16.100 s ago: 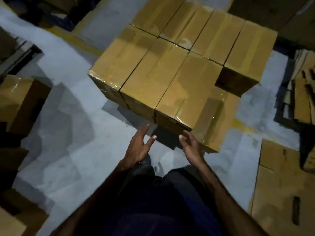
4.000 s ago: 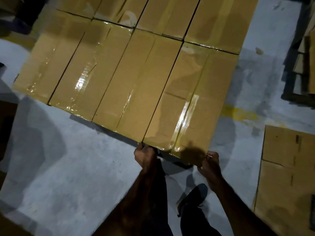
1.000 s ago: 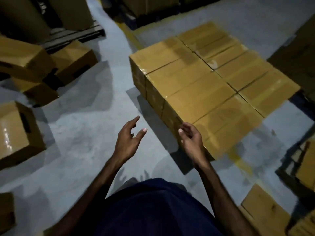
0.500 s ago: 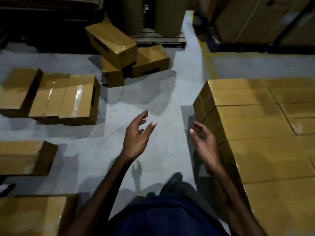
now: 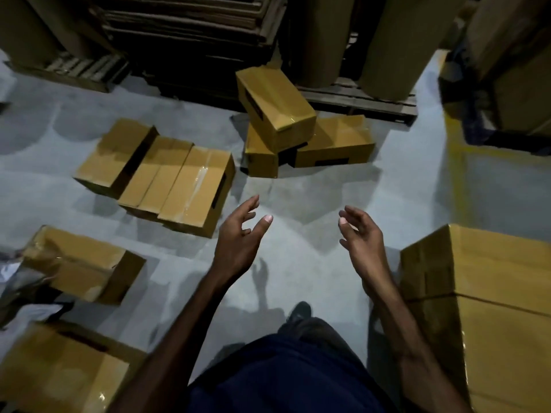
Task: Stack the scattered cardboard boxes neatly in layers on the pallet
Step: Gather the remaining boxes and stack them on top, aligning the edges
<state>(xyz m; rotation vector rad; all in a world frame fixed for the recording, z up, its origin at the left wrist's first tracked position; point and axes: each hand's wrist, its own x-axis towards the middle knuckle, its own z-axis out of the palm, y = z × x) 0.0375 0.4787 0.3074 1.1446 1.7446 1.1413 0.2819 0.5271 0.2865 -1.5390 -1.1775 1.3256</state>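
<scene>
Taped brown cardboard boxes lie scattered on the grey floor. Three boxes [image 5: 179, 183] sit side by side left of centre. Behind them, a tilted box [image 5: 275, 105] leans on two others [image 5: 334, 141]. One more box [image 5: 83, 263] lies at the left and another [image 5: 59, 374] at the bottom left. The stacked layer of boxes [image 5: 489, 281] shows at the right edge; the pallet under it is hidden. My left hand [image 5: 238, 236] and my right hand [image 5: 362, 239] hang over bare floor, fingers spread and relaxed, holding nothing.
Large brown paper rolls [image 5: 387, 40] stand on a wooden pallet [image 5: 357, 99] at the back. Dark stacks of flat cardboard [image 5: 185, 34] fill the back left. A yellow floor line [image 5: 453, 156] runs at the right. My shoe [image 5: 299, 311] shows below the hands.
The view has swung left from the stacked layer to the scattered boxes. Both hands let go of the last placed box and now hang free over the floor.
</scene>
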